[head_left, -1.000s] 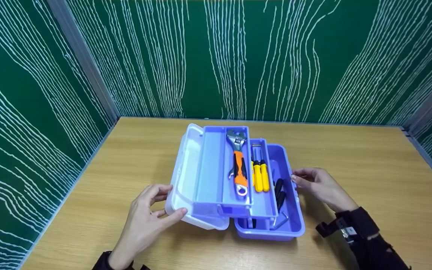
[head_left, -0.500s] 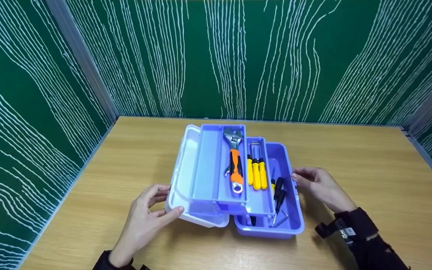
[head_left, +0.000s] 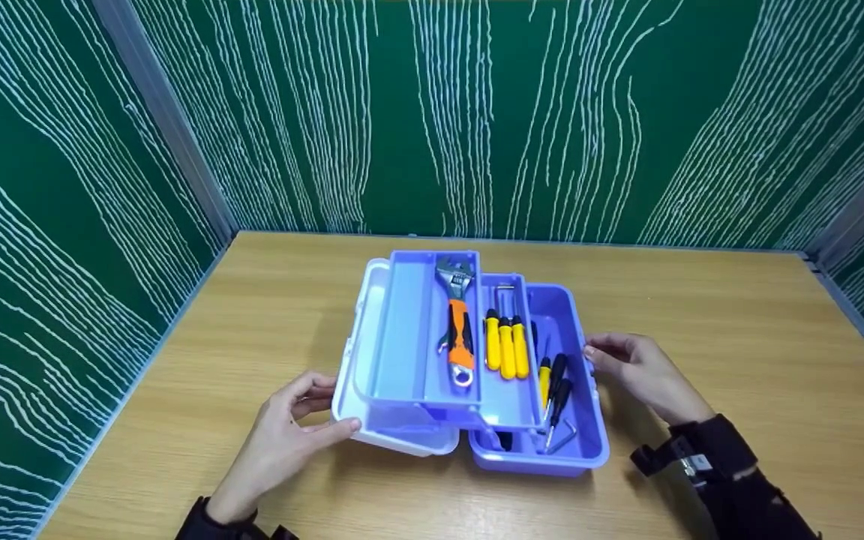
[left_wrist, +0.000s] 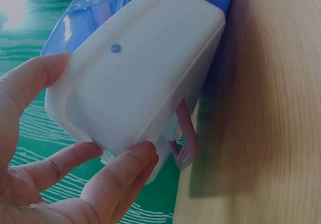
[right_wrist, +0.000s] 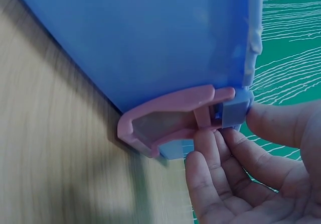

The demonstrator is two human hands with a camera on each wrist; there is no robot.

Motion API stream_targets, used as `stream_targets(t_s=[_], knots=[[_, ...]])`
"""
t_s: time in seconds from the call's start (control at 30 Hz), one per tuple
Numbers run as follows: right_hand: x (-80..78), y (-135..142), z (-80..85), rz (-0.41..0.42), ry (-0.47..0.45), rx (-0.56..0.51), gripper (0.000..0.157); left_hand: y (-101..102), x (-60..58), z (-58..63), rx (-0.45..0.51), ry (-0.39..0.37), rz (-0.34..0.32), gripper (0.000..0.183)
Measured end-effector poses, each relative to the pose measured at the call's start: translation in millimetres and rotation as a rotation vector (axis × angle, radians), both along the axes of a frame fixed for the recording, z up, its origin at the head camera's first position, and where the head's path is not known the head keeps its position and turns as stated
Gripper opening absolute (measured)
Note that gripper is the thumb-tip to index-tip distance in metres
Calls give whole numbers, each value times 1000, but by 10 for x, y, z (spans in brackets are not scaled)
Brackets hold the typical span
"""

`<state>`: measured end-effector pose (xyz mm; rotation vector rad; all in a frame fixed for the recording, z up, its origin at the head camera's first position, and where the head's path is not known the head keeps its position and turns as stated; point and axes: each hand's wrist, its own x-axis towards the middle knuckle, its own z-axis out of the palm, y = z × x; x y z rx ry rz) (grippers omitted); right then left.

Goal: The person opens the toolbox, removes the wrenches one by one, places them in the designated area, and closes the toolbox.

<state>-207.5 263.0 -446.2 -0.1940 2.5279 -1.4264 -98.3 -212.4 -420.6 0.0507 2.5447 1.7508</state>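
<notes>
A purple toolbox [head_left: 603,442] with a white lid [head_left: 361,409] is spread wide, its stepped trays fanned leftward. My left hand [head_left: 278,442] holds the lid's left edge, thumb on the near corner and fingers behind. An adjustable wrench [head_left: 460,322] with an orange-black handle lies in the upper tray. Yellow-handled screwdrivers [head_left: 507,349] lie in the lower tray. The bottom holds black-handled tools [head_left: 561,390] and a hex key [head_left: 563,436]. My right hand [head_left: 642,375] pinches the box's right rim, beside a pink latch [right_wrist: 170,108] in the right wrist view.
The toolbox stands on a wooden table [head_left: 739,337]. Green panels [head_left: 394,135] with white wavy lines enclose the back and sides. Another pink part [left_wrist: 186,136] hangs from the lid in the left wrist view.
My left hand has lowered the lid slightly leftward. Both trays have swung left with their tools, showing more of the box bottom and a yellow handle there. My right hand stays at the rim.
</notes>
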Motion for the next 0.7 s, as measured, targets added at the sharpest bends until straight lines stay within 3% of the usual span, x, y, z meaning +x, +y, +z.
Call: stream_targets(t_s=[0.33, 0.7], knots=[[-7, -10, -17, -6, -14, -2, 52, -80, -27, -27, -33, -19, -54, 46], [3, 0, -23, 18, 46, -25, 48, -127, -42, -94, -54, -45, -122, 49]])
